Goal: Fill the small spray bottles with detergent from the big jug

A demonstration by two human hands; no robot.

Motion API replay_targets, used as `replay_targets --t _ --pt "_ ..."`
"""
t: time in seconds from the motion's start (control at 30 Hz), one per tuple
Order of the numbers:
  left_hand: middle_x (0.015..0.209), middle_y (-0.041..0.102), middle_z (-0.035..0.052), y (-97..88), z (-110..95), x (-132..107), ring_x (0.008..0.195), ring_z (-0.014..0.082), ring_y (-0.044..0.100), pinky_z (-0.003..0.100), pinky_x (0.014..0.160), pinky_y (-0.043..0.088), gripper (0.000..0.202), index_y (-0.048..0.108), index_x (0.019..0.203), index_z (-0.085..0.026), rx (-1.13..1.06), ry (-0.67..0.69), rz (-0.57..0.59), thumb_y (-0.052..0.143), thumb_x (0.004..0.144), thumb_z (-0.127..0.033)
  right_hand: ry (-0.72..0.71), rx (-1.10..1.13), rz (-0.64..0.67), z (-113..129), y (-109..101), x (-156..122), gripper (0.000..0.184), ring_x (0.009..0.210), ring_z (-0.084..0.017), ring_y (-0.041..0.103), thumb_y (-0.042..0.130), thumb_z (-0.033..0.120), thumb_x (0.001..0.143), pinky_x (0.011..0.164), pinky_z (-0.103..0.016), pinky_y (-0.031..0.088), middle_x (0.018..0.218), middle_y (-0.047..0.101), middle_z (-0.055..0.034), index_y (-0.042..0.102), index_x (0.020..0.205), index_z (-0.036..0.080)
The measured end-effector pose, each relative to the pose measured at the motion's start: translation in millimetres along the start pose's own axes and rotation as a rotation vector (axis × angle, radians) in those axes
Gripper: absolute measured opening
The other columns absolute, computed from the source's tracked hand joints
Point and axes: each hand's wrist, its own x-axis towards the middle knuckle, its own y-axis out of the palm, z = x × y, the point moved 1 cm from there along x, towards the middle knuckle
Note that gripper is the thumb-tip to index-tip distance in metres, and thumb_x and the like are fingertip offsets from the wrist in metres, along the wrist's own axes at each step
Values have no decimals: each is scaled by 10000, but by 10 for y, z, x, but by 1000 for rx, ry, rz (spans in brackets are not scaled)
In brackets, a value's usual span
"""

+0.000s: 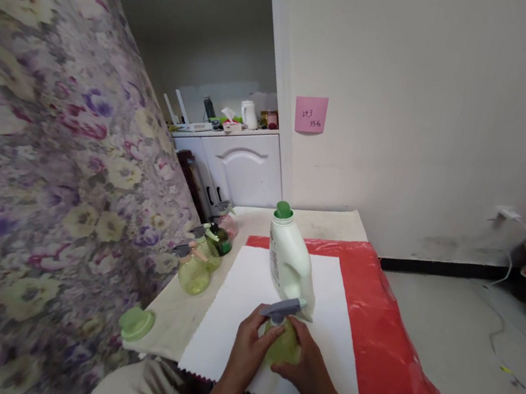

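Observation:
A small spray bottle (283,345) with yellow-green liquid and a grey spray head (282,308) is between my two hands, above the near part of a white sheet (231,315). My left hand (250,343) is closed at the bottle's neck, just under the spray head. Around the body on the other side, my right hand (309,363) is wrapped. Right behind the spray bottle stands a large pale green jug (291,255) with a handle. Its cap is off, and something green shows in its mouth.
Several spray bottles (194,276) stand along the table's left edge. A green cap (136,323) lies at the near left corner. Red plastic sheeting (379,329) covers the right side. A floral curtain (68,193) hangs close on the left, and a wall (406,113) rises behind.

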Motion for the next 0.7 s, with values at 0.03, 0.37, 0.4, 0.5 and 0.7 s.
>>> replay_targets --t 0.03,0.37,0.4,0.5,0.7 --pt "1047 704 55 -6 24 -1 994 230 628 351 898 481 268 672 1069 -213 1 -5 -1 645 822 -314 1 0 6 6 -1 2 827 1230 -294 530 738 88 529 1052 -452 417 1321 575 -72 464 1291 254" --pt "1105 705 65 -83 65 19 1014 231 633 356 921 471 244 690 1054 -221 136 22 66 641 835 -315 4 2 6 23 -21 -5 820 1216 -300 535 748 87 525 1049 -453 411 1314 588 -89 473 1284 228" --pt "1078 710 63 -85 62 17 1003 231 633 353 915 470 228 695 1034 -221 165 29 67 644 832 -315 -1 0 -1 17 -20 -7 817 1216 -303 535 752 91 522 1048 -456 411 1310 592 -87 478 1280 230" --pt "986 719 57 -78 92 -2 976 233 634 346 891 475 180 703 961 -213 187 29 39 649 826 -318 -13 3 -5 -6 -13 -8 799 1200 -308 548 759 91 522 1039 -463 419 1292 606 -93 498 1264 225" --pt "967 714 52 -79 177 17 944 223 630 336 876 475 207 684 980 -197 95 12 60 632 833 -333 38 -32 -9 17 -25 5 699 1170 -350 565 782 124 518 1027 -504 415 1213 662 -108 590 1187 196"
